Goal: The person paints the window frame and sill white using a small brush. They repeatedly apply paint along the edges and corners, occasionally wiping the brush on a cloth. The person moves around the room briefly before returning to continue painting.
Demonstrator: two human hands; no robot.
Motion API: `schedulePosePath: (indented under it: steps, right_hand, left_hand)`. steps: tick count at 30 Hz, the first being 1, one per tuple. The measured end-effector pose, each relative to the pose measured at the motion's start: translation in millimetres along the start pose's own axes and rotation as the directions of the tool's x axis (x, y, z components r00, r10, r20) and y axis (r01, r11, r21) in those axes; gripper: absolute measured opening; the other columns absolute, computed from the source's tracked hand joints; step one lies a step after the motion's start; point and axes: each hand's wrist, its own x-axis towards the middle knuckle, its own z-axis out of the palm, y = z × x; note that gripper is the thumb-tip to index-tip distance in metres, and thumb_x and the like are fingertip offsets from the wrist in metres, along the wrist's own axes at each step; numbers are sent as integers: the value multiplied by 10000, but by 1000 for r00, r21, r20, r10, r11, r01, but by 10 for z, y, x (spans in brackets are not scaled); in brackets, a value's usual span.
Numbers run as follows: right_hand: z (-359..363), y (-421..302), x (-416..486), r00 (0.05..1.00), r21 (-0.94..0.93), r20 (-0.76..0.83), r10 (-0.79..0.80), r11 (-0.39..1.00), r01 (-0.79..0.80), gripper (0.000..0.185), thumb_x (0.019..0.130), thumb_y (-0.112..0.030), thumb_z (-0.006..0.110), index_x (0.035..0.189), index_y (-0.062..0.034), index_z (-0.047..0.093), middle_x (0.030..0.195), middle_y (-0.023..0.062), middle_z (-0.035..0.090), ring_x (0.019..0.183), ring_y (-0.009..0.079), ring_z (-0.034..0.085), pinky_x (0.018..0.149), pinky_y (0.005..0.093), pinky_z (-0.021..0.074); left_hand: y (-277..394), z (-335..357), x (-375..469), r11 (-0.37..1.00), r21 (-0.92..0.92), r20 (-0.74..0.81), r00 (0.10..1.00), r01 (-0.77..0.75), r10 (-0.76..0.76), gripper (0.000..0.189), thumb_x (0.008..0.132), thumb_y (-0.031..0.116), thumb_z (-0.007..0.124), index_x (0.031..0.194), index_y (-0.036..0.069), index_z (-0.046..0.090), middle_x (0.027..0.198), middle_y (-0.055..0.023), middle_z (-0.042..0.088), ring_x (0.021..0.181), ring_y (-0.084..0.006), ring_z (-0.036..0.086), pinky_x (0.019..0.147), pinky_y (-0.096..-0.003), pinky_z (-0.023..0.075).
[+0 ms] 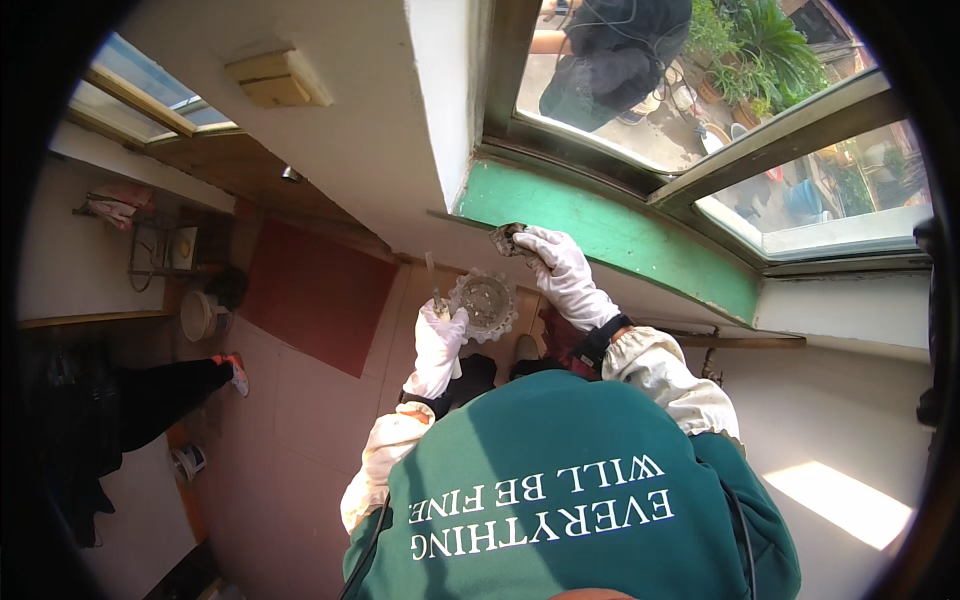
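Note:
My left hand (437, 341), in a white glove, grips the rim of a round glass ashtray (487, 304) with a scalloped edge; grey ash and small bits lie inside it. A slim, pale stick-like tool (432, 279) stands up from the same hand; its lower part is hidden by the fingers. My right hand (559, 262), gloved too, pinches a crumpled, dirty grey cloth or wad (508, 238) beside the green window sill (585, 217). The wad is to the upper right of the ashtray, apart from it.
Framed window panes (772, 127) stand above the sill, with a dark-clothed person (615, 60) and potted plants outside. A red mat (319, 292) lies on the tiled floor. At the left are buckets (201, 315) and another person's leg (176, 394). Pipes (712, 364) run along the right wall.

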Motion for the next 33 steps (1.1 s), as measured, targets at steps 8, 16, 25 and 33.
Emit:
schedulePosePath:
  steps: [8,16,25,33]
  right_hand:
    - [-1506,909,-824,914,-290,-308,265,889,-355,357,963,-24,737,1311,-95,767,1298,173,774,1253,380,704,1125,458,535]
    - [-1801,1363,-1504,853,-348,-421,309,813,-466,432,953,-65,740,1377,-143,739,1331,190,754,1240,407,689,1113,490,530]
    - [-1747,1435,-1526,870,-369,-383,311,811,-453,421,945,-103,732,1359,-180,749,1310,159,754,1192,388,691,1095,484,532]
    - [-1720,1481,-1564,915,-411,-375,148,859,-307,474,920,-75,723,1386,-159,726,1305,142,753,1204,363,699,1067,504,526]
  left_hand:
    - [356,527,-71,999,36,68,998,-9,7,335,998,95,748,1259,-36,584,847,-61,684,608,-122,639,547,-286,538]
    - [538,1061,633,994,20,-2,994,-109,109,372,962,127,810,1214,-34,588,852,-66,693,560,-143,650,513,-302,535]
    - [587,1342,926,986,-138,-193,979,-98,70,304,974,107,765,1169,-40,583,943,-112,674,582,-199,665,553,-350,617]
    - [721,1363,863,992,-126,-206,978,-15,-11,382,1010,343,843,1109,64,600,818,-24,626,568,-145,613,580,-306,582]
